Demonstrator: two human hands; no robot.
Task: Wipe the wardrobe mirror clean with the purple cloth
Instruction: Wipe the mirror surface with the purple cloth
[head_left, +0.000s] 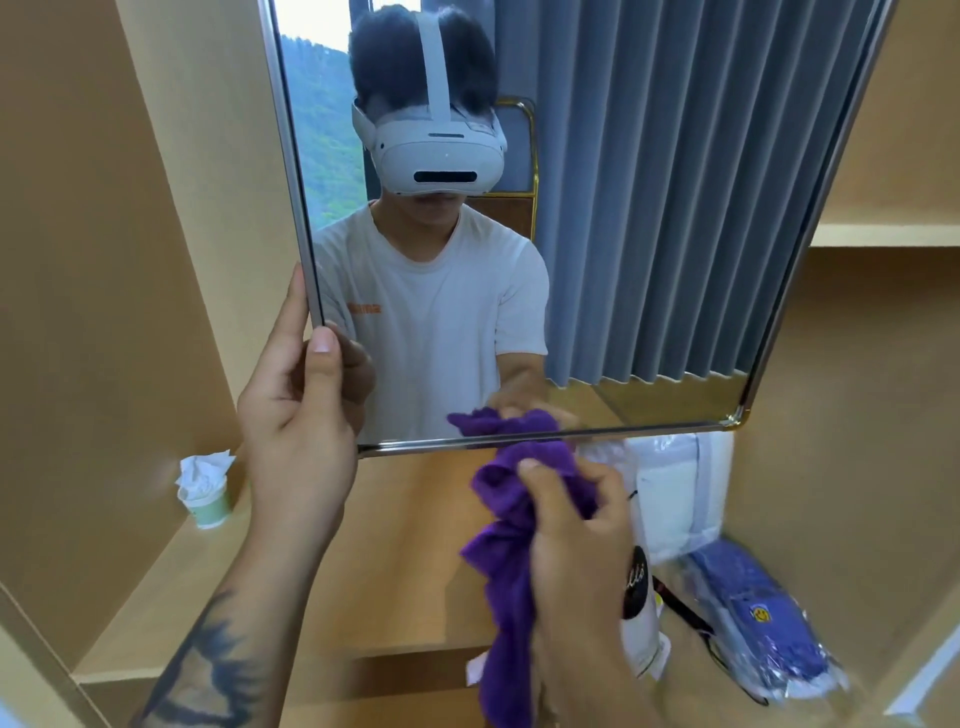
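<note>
A: Inside the wooden wardrobe (857, 415), from the head camera, what is there to see?

B: The mirror (649, 234) hangs tilted in the middle of the view, its metal frame rounded at the corners. The left hand (296, 415) grips its lower left edge: the thumb lies over the front of the glass and the fingers are curled behind the frame.

A: And the cloth?

B: The purple cloth (514, 535) is bunched in the right hand (576, 540), fingers curled round it. Its top fold touches the mirror's bottom edge near the middle, and the rest hangs down below the hand. The glass just above shows the cloth's reflection.

A: What else does the glass reflect?

B: A person in a white T-shirt wearing a white headset, with grey pleated curtains behind and green hills through a window at the left.

A: What lies on the shelf (405, 545) below?

B: At the left, near the wall, a pale green paper cup (210, 506) stuffed with crumpled white tissue. At the right, behind the right hand, a white plastic-wrapped bundle (675, 499) stands against the back. In front of it, in the corner, lies a blue packet in clear plastic (763, 618) with a small yellow smiley on it. A white bag with a black round label (641, 613) sits partly hidden by the right wrist.

A: Anything on the arms?

B: A dark tattoo (208, 670) on the left forearm.
</note>
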